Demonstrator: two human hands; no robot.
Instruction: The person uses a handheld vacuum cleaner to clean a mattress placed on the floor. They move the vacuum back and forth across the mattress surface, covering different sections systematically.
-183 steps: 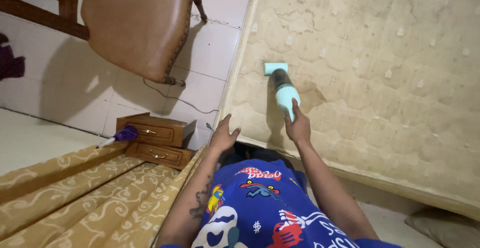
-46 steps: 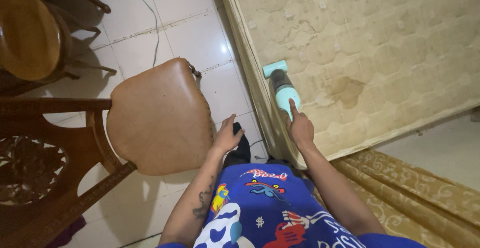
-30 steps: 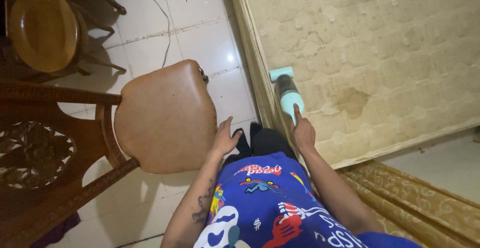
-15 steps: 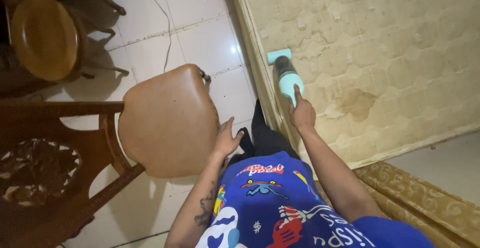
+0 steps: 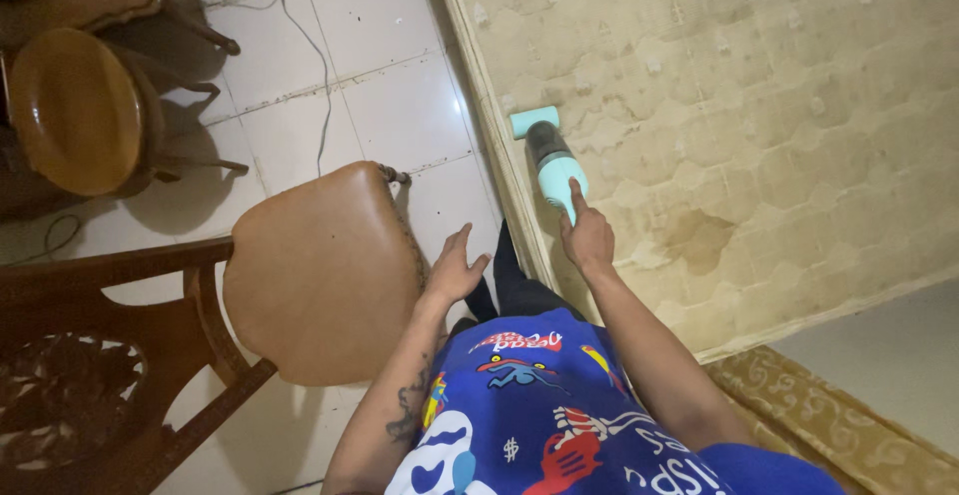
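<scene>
My right hand (image 5: 587, 238) grips a mint-green handheld vacuum (image 5: 548, 156), index finger stretched along its body. Its wide nozzle presses on the left edge strip of a stained beige quilted mattress (image 5: 759, 105). My left hand (image 5: 455, 269) hangs open with spread fingers, holding nothing, just right of a brown leather chair seat (image 5: 320, 270). A blue printed shirt and dark trousers fill the bottom centre.
A carved wooden chair frame (image 5: 100, 355) stands at the left. A round wooden stool (image 5: 70, 110) sits at the upper left. A thin cable (image 5: 320, 105) runs across the white floor tiles (image 5: 395, 105). Gold patterned fabric (image 5: 839, 435) lies at the bottom right.
The vacuum has slid further up along the mattress's left edge. The view has shifted with my step forward; the left hand stays open beside the chair seat.
</scene>
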